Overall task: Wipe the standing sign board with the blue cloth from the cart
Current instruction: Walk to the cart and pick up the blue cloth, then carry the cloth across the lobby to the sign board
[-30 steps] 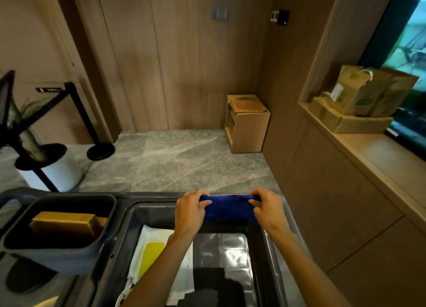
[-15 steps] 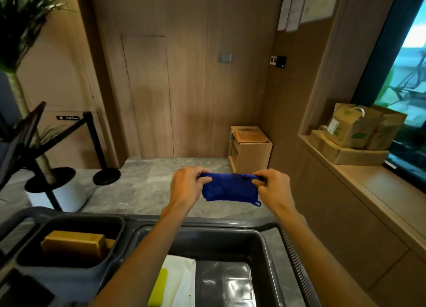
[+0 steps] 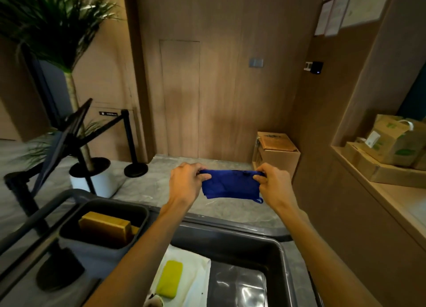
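The blue cloth (image 3: 229, 184) hangs stretched between my two hands, out over the floor beyond the cart's far rim. My left hand (image 3: 186, 182) pinches its left top corner and my right hand (image 3: 272, 184) pinches the right one; a small loop dangles at the cloth's lower right. The dark grey cart (image 3: 280, 246) fills the bottom of the view under my forearms. The standing sign board (image 3: 62, 143), a dark tilted panel on a black stand, is at the left, seen nearly edge-on.
The cart holds a bin with a brown block (image 3: 105, 225) and a yellow sponge (image 3: 170, 278) on white cloth. A potted plant (image 3: 92, 180) and a black barrier post (image 3: 132, 152) stand left. A cardboard box (image 3: 276, 153) is ahead, a wooden ledge (image 3: 391, 194) with paper bags right.
Both hands lifted the blue cloth off the cart's far rim and forward, letting it hang open. My view tilted upward.
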Action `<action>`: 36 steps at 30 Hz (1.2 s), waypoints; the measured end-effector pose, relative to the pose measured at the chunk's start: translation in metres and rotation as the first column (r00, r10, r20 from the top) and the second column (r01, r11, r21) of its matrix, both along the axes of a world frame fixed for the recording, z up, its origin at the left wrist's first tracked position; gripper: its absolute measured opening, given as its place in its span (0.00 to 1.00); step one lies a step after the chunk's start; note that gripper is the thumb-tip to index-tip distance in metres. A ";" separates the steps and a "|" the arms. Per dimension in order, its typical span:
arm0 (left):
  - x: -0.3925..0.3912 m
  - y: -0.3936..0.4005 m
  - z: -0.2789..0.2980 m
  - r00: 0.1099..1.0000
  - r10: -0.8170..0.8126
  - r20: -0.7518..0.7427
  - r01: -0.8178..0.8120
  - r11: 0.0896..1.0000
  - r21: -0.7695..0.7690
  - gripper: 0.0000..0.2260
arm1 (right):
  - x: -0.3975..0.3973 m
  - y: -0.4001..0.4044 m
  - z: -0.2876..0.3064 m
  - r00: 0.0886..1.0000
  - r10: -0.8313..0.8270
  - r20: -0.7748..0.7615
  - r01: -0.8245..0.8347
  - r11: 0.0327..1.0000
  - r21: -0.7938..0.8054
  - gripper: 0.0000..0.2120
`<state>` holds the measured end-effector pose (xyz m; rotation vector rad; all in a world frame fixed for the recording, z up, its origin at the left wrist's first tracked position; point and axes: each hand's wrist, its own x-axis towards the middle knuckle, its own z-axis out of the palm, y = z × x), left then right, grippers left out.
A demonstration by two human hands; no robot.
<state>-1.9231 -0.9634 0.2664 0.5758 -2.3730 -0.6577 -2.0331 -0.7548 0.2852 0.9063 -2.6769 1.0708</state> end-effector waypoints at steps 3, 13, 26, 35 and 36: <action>0.021 -0.014 -0.001 0.999 0.049 -0.015 -0.049 0.999 0.014 0.07 | 0.006 -0.023 -0.001 0.999 0.042 -0.003 -0.042 0.999 0.003 0.05; 0.099 -0.042 -0.020 0.972 0.220 -0.084 -0.209 0.971 0.119 0.04 | 0.035 -0.091 -0.023 0.975 0.224 -0.012 -0.224 0.975 -0.005 0.04; 0.288 -0.070 -0.037 0.788 0.607 -0.102 -0.588 0.791 0.169 0.03 | 0.177 -0.205 -0.035 0.798 0.602 -0.021 -0.602 0.798 -0.012 0.03; 0.443 -0.069 -0.044 0.613 0.790 -0.030 -0.777 0.609 0.162 0.05 | 0.320 -0.264 -0.042 0.594 0.804 -0.002 -0.804 0.594 -0.017 0.02; 0.462 -0.067 -0.047 0.587 0.810 -0.013 -0.798 0.581 0.157 0.05 | 0.338 -0.269 -0.044 0.570 0.822 0.008 -0.822 0.570 -0.014 0.01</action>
